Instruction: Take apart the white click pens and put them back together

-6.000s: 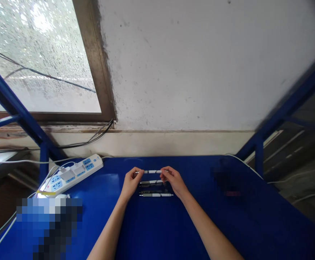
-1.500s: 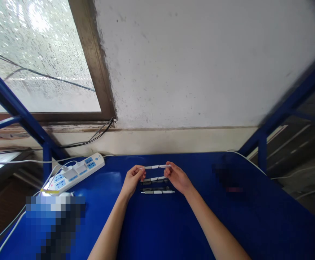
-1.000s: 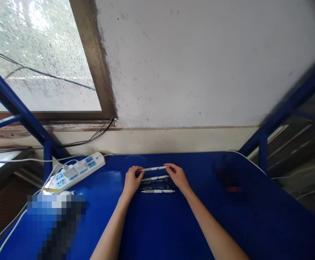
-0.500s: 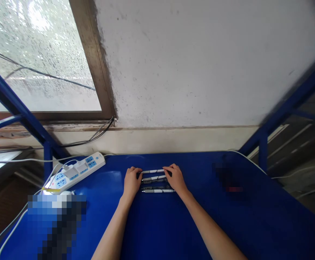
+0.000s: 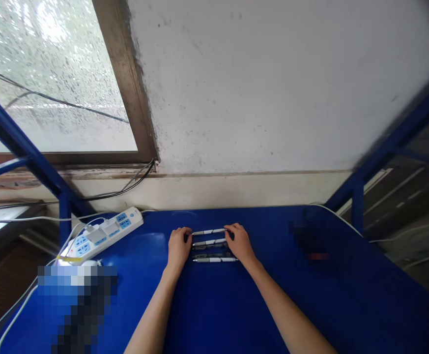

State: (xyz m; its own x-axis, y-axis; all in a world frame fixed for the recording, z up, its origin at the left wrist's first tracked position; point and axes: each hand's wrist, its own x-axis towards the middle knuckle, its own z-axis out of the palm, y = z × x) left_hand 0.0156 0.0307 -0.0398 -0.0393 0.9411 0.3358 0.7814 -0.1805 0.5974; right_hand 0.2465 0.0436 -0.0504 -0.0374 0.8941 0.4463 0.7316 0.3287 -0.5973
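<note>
Both my hands are at the farthest of several pens laid side by side across the blue tabletop [image 5: 207, 305]. My left hand [image 5: 179, 245] pinches the left end of this white pen [image 5: 209, 231], and my right hand [image 5: 238, 241] pinches its right end. Just nearer lies a second white pen [image 5: 209, 242], its right end partly behind my right fingers. Below it are dark pens [image 5: 207, 255], and nearest to me a white pen with a grey grip [image 5: 216, 259]. The pens lie roughly parallel.
To the left, a white power strip [image 5: 107, 231] with plugs and cables lies on the table. A blurred dark object [image 5: 83, 309] is in front of it. At the right sits a dark, blurred item [image 5: 312, 241]. Blue frame bars [image 5: 357, 191] rise at both sides.
The farthest pen has shifted slightly away from me, tilting up a little at its right end, and both hands have moved slightly with it. The other pens look unmoved.
</note>
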